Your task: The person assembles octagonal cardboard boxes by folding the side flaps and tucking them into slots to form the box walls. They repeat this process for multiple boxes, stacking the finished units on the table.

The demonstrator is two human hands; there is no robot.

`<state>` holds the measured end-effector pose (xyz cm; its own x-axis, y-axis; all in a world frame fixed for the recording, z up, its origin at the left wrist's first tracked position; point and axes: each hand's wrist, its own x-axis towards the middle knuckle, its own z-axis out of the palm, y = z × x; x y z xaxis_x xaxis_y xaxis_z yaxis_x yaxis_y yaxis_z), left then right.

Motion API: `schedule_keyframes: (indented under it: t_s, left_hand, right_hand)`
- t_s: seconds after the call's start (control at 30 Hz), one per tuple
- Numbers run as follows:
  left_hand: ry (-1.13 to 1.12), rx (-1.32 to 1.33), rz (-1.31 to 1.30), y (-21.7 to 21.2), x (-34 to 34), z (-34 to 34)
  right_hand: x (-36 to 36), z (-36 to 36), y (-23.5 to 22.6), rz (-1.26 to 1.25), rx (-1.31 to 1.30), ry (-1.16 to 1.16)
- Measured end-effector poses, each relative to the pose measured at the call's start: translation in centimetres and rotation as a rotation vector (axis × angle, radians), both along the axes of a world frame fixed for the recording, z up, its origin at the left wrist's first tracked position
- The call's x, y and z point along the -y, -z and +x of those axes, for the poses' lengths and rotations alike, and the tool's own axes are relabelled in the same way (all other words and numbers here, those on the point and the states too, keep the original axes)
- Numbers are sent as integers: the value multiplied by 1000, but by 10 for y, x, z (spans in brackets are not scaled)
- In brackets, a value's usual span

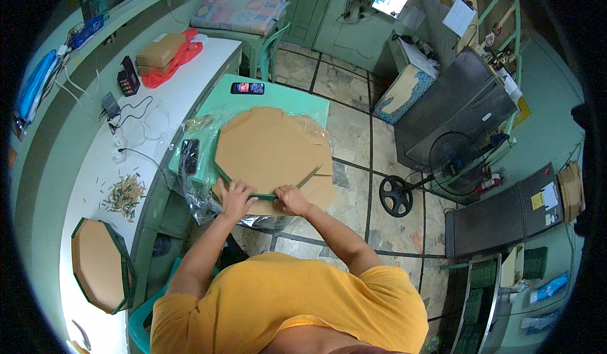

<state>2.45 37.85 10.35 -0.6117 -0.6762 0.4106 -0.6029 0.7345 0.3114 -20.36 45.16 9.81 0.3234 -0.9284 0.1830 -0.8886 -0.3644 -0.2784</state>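
On a small green table (284,94) lies a large many-sided brown cardboard piece (272,148), with a green folded-up flap (262,197) along its near edge. My left hand (236,199) grips the left end of that flap, its thumb along the green side and its fingers over the cardboard. At the right end my right hand (292,200) is closed on the same flap, its fingertips partly hidden. A further flap (308,176) stands partly raised just right of it. Clear plastic (201,199) shows beneath the cardboard.
A lit phone (247,88) and a dark phone (190,156) lie on the table. Left, a white counter (95,189) bears a pile of clothespin-like wooden pieces (124,197), a finished-looking cardboard tray (100,265), cables and boxes (160,51). A standing fan (455,164) is on the right.
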Motion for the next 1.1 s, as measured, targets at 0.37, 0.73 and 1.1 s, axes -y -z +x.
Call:
schedule_keyframes:
  t_s: [0.37,0.73,1.1]
  left_hand:
    - [-465,-1388,1487,0,-21,12]
    - [-301,-1070,1206,-33,56,111]
    - [-595,-809,921,-23,93,157]
  right_hand:
    - [7,108,-44,-215,-82,-49]
    - [23,-51,-167,-152,1196,469]
    - [40,20,-147,6,1448,412]
